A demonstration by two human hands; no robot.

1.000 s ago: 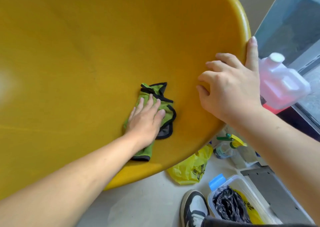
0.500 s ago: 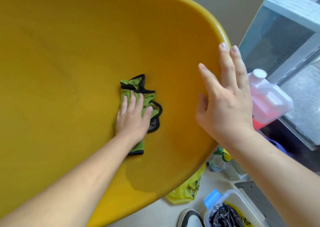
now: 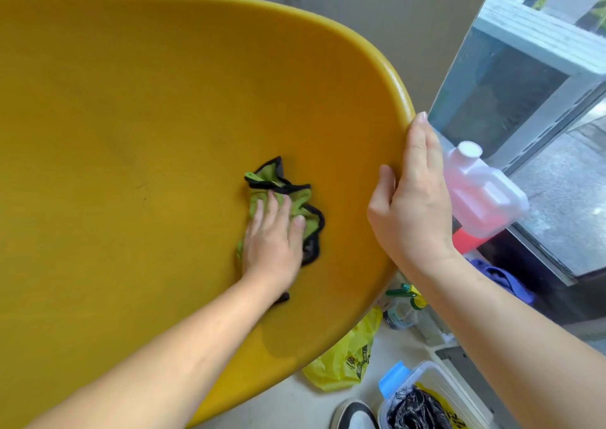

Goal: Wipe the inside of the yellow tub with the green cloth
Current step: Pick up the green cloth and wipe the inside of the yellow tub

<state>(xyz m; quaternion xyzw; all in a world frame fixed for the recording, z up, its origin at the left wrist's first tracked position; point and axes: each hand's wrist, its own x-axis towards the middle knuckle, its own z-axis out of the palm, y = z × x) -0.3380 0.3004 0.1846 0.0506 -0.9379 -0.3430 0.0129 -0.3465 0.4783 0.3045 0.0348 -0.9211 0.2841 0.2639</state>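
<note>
The black-edged green cloth (image 3: 262, 187) is pressed under the left hand (image 3: 273, 243), fingers flat together, at 4 o'clock inside the large yellow plastic tub (image 3: 131, 127); its rim is gripped by the right hand (image 3: 413, 214). Wiping is judged partway.

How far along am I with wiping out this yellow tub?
Done: the right hand steadies the yellow tub by its rim. In hand: the left hand presses the green cloth on the inside. Left: faint dark marks farther in, seemingly unwiped.

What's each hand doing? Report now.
Left hand: open, pressing the cloth against the tub.
Right hand: gripping the tub's rim.
</note>
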